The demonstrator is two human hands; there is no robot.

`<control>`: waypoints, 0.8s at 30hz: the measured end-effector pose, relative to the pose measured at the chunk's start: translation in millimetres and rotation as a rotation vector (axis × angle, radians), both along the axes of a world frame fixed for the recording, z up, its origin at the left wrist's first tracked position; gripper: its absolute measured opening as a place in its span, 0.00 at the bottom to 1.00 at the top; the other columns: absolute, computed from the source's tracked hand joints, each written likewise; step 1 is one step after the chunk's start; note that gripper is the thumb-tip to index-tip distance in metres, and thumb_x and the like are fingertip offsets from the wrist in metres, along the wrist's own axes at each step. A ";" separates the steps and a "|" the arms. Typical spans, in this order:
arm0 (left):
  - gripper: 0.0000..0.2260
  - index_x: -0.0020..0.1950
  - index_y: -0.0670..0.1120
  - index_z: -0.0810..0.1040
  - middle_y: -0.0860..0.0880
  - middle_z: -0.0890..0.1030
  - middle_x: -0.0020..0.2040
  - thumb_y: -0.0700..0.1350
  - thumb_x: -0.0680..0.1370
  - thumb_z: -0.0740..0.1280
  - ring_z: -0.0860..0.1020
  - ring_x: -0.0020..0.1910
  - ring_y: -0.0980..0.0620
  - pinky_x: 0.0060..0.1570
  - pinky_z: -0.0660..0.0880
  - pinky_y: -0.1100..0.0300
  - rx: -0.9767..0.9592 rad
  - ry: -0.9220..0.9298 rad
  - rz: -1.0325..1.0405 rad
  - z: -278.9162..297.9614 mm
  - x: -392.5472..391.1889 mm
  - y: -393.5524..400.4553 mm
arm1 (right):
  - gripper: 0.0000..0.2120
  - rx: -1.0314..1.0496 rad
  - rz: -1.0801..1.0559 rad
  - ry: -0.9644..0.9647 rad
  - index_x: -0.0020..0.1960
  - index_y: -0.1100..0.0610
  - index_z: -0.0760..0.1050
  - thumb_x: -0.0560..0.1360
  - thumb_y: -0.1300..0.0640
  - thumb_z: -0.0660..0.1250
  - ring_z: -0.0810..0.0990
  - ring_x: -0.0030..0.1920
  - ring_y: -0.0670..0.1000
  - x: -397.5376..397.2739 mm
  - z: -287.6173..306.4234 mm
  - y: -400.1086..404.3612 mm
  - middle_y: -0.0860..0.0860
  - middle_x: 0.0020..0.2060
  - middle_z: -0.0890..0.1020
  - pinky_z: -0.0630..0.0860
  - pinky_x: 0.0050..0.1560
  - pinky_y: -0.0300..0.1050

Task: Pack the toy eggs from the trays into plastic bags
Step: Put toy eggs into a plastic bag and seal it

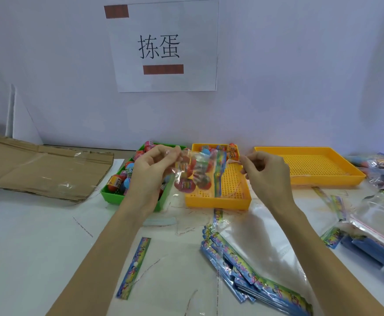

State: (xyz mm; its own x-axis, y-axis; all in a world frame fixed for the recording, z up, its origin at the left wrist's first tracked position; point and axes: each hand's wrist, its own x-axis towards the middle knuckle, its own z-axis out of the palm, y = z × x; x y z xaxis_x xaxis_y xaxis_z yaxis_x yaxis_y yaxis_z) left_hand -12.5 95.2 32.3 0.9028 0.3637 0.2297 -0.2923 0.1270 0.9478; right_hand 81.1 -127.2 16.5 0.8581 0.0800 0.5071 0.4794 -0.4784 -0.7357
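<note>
Several toy eggs [189, 179] sit in a clear plastic bag [196, 172] held above the green tray [108, 193] and the orange tray [218, 201] near the tabletop's far edge. The left hand [151, 166] pinches one top corner; the right hand [267, 172] pinches a thin strip at the other side. With so light a grip, the bag could sag or slip, spilling eggs into the trays.

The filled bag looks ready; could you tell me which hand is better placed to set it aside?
Probably the left hand: it grips the filled bag, while the right hand only pinches a thin strip.
</note>
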 end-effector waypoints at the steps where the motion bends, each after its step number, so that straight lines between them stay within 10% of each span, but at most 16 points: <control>1: 0.08 0.45 0.43 0.82 0.42 0.83 0.44 0.47 0.76 0.73 0.80 0.42 0.50 0.46 0.79 0.56 0.057 0.017 -0.101 2.6 -2.7 3.6 | 0.08 -0.084 -0.012 -0.018 0.45 0.56 0.85 0.81 0.55 0.71 0.82 0.39 0.48 1.7 -3.4 -1.3 0.49 0.37 0.85 0.77 0.43 0.45; 9: 0.06 0.47 0.46 0.86 0.63 0.78 0.70 0.49 0.78 0.74 0.83 0.61 0.56 0.56 0.78 0.63 0.479 0.201 -0.510 -6.2 -5.2 -14.3 | 0.08 -0.440 0.031 0.045 0.54 0.60 0.86 0.80 0.58 0.71 0.79 0.57 0.57 10.4 -13.6 -3.5 0.57 0.52 0.81 0.75 0.61 0.52; 18: 0.10 0.48 0.46 0.86 0.59 0.83 0.63 0.53 0.76 0.74 0.84 0.60 0.56 0.54 0.82 0.59 0.456 0.202 -0.426 -3.3 -6.2 -15.6 | 0.22 -0.529 0.051 0.116 0.68 0.56 0.80 0.81 0.72 0.60 0.78 0.56 0.61 26.7 -12.4 -31.9 0.59 0.55 0.80 0.71 0.55 0.45; 24: 0.11 0.46 0.47 0.87 0.48 0.87 0.54 0.54 0.74 0.76 0.85 0.51 0.44 0.51 0.81 0.54 0.386 0.198 -0.244 -7.1 -2.4 -14.2 | 0.12 -0.300 0.013 -0.035 0.60 0.59 0.84 0.84 0.63 0.64 0.80 0.48 0.52 24.7 -1.0 -30.9 0.54 0.51 0.85 0.69 0.46 0.38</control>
State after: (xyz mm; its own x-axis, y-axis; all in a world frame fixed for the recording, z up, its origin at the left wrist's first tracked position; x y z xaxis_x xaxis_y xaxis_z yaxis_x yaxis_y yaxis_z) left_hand -14.9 81.1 25.1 0.9909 0.0586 0.1215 -0.1075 -0.2015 0.9736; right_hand 105.8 -158.1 15.5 0.8386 0.2418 0.4881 0.5093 -0.6658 -0.5452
